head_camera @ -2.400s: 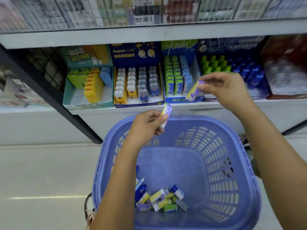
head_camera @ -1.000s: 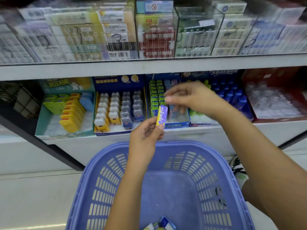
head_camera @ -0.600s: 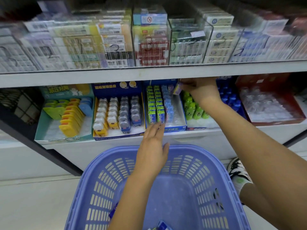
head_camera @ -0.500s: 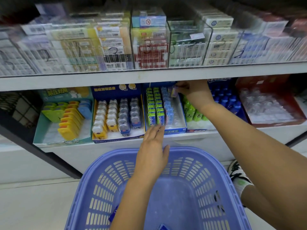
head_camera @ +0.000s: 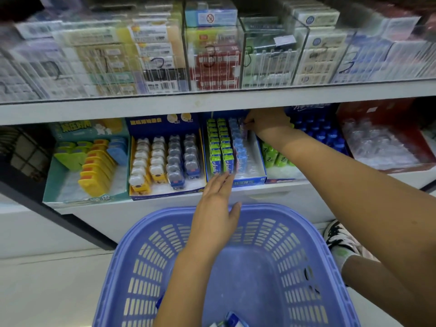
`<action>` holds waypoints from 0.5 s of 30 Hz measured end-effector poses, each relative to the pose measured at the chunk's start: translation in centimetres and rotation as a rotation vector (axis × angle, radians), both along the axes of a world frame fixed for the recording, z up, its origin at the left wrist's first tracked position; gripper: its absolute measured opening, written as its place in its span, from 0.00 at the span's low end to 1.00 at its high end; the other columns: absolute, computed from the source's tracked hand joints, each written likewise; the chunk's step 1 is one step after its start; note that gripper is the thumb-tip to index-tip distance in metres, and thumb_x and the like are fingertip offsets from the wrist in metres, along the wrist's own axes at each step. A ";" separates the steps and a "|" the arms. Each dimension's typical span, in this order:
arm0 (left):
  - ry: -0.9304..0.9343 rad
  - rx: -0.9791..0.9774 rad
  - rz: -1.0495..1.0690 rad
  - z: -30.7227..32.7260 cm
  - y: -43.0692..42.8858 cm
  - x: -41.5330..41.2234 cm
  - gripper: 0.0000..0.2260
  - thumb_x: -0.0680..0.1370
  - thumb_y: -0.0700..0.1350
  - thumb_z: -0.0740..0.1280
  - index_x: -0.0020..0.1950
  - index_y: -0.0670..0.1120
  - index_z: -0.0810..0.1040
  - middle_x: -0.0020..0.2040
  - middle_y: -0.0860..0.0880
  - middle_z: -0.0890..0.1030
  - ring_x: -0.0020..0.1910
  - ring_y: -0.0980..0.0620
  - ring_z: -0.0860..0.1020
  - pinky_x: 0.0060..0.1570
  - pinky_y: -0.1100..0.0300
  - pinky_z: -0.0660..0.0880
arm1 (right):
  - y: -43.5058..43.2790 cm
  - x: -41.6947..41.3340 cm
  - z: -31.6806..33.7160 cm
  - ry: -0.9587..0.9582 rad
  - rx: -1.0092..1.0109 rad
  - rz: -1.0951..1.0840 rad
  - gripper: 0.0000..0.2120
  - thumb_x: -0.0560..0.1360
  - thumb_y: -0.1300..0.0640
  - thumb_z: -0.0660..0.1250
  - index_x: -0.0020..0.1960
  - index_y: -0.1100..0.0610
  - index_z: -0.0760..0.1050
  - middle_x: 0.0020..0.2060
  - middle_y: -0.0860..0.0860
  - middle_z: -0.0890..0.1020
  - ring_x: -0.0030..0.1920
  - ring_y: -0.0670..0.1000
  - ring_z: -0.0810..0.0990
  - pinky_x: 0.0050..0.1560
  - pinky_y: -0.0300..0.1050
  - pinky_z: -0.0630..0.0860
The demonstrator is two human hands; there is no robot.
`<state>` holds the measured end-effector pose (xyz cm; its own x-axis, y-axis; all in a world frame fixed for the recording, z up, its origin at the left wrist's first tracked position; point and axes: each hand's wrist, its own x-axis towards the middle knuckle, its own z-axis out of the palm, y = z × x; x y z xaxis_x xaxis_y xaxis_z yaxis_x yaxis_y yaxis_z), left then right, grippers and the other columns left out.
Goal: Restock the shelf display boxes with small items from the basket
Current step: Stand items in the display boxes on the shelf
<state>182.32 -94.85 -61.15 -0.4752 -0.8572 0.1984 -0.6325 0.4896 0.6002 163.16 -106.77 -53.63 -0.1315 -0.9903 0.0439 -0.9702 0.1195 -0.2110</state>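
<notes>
Left hand (head_camera: 218, 204) flat, fingers straight, tips touching the front edge of the blue display box (head_camera: 250, 180) on the lower shelf (head_camera: 283, 197). Right hand (head_camera: 266, 121) at the box's back row, fingers curled, pinching a small purplish packet (head_camera: 245, 125), mostly hidden. Blue basket (head_camera: 313, 234) sits below both arms. Loose packets (head_camera: 232, 320) lie at its bottom, partly cut off.

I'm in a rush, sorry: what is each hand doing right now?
Left hand: open and flat at the front of the blue display box.
Right hand: seems to pinch a small purple pack at the box's back.
</notes>
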 end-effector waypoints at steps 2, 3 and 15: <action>0.056 0.033 -0.012 0.7 0.2 0.6 0.25 0.79 0.43 0.64 0.75 0.47 0.62 0.75 0.52 0.62 0.75 0.56 0.57 0.68 0.73 0.49 | 1.0 0.4 0.8 0.033 0.008 0.030 0.12 0.78 0.57 0.62 0.57 0.55 0.80 0.59 0.55 0.79 0.59 0.57 0.76 0.51 0.41 0.68; 0.099 0.029 0.001 1.1 0.3 1.1 0.23 0.79 0.43 0.64 0.74 0.46 0.65 0.74 0.52 0.65 0.73 0.56 0.61 0.67 0.73 0.53 | 1.8 0.6 1.1 0.041 -0.010 0.050 0.12 0.77 0.57 0.63 0.58 0.55 0.80 0.59 0.55 0.78 0.60 0.57 0.75 0.53 0.42 0.69; -0.509 0.684 -0.083 -7.8 5.5 6.8 0.13 0.76 0.40 0.65 0.60 0.44 0.79 0.58 0.44 0.80 0.57 0.47 0.78 0.52 0.61 0.71 | 18.1 8.7 -12.3 -0.162 0.694 0.392 0.12 0.71 0.52 0.72 0.52 0.56 0.80 0.49 0.52 0.83 0.50 0.52 0.80 0.44 0.39 0.70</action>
<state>189.12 -89.30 -68.93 -0.4324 -0.6691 -0.6044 -0.8832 0.1793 0.4333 171.84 -88.67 -65.89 0.2782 -0.7604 -0.5868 -0.9324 -0.0669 -0.3553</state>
